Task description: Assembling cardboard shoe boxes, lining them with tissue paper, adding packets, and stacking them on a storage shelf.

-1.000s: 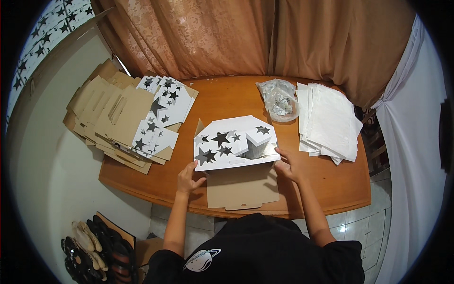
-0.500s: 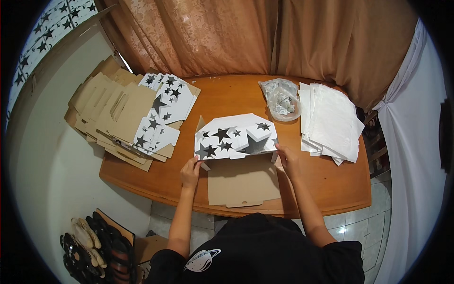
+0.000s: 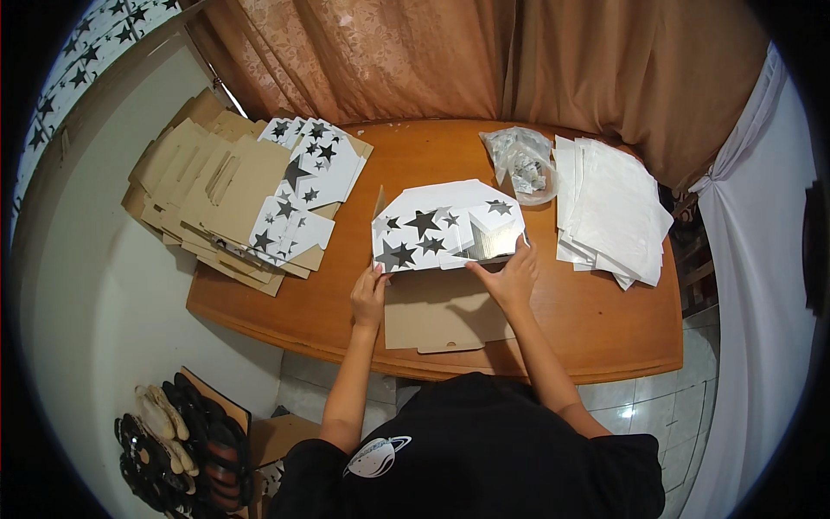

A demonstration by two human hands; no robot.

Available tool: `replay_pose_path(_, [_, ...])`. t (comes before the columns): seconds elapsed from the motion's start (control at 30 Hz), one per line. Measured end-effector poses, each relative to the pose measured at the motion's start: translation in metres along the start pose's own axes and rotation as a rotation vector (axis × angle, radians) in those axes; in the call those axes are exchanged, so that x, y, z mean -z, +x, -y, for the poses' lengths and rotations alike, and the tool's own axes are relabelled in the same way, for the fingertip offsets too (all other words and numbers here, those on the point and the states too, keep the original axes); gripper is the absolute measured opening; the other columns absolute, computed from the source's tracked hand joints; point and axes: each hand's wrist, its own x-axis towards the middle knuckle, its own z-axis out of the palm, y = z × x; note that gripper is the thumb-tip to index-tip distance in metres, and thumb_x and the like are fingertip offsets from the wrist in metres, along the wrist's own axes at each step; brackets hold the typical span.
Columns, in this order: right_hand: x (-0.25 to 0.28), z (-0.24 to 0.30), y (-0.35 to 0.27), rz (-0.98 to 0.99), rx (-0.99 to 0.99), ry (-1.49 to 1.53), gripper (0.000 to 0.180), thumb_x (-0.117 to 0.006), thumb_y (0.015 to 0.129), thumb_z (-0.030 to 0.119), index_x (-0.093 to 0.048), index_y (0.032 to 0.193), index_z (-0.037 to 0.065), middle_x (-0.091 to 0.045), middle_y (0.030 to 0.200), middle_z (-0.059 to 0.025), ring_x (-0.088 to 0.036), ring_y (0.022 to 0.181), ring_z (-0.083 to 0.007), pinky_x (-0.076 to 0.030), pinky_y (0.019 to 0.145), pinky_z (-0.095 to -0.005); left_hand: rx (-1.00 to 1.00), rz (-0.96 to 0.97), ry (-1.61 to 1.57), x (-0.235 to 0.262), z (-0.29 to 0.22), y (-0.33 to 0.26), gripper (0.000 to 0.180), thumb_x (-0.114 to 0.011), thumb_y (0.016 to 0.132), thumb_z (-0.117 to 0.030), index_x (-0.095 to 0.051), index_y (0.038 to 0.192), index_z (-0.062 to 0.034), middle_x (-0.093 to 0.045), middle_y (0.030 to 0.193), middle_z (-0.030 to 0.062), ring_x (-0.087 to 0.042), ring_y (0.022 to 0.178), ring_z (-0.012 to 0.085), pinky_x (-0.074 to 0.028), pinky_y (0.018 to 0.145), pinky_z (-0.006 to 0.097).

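Observation:
A white cardboard box blank with black stars (image 3: 445, 225) stands half folded on the wooden table (image 3: 596, 320) in front of me. Its brown inner flap (image 3: 441, 316) lies flat toward me. My left hand (image 3: 369, 294) presses the box's lower left corner with its fingertips. My right hand (image 3: 510, 275) grips the lower right edge of the raised starred panel, fingers spread along the fold.
A pile of flat box blanks, brown and starred (image 3: 251, 195), covers the table's left end. A stack of white sheets (image 3: 609, 208) lies at the right, with a clear plastic bag (image 3: 523, 164) behind it. Curtains hang behind the table. Shoes (image 3: 177, 445) sit on the floor at lower left.
The starred panel has been folded further up and away from me. Both hands have shifted slightly forward along its lower edge.

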Motion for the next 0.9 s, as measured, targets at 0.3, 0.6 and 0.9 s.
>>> replay_pose_path(0.3, [-0.028,-0.024,0.008,-0.325,0.151,0.137,0.105,-0.077,0.055,0.053,-0.027,0.119,-0.013,-0.022,0.125,-0.0243,-0.034,0.113,-0.0406,-0.036,0.093,-0.0464,0.021,0.007,-0.096,-0.005,-0.022,0.014,0.024,-0.07,0.074,-0.01,-0.056,0.091,-0.0002,-0.06,0.103,0.0188,-0.061,0.083,0.0333,-0.05,0.069,0.035])
replay_pose_path(0.6, [-0.003,-0.04,0.014,-0.061,0.087,0.674,0.052,-0.066,0.08,0.022,-0.042,0.12,-0.002,-0.041,0.118,-0.0219,-0.042,0.112,-0.0317,-0.04,0.089,-0.0343,0.572,0.225,-0.293,0.014,-0.023,0.039,0.039,-0.074,0.072,-0.016,-0.052,0.098,0.003,-0.06,0.102,0.0182,-0.061,0.083,0.0167,-0.05,0.065,0.027])
replay_pose_path(0.9, [0.01,-0.065,0.034,0.35,-0.049,0.824,0.042,-0.056,0.087,0.013,-0.04,0.122,-0.003,-0.049,0.117,-0.0136,-0.048,0.108,-0.0157,-0.044,0.083,-0.0296,0.72,0.582,-0.275,0.043,-0.035,0.07,0.036,-0.073,0.07,-0.008,-0.055,0.097,0.0084,-0.06,0.094,0.0153,-0.064,0.08,0.0211,-0.051,0.07,0.027])
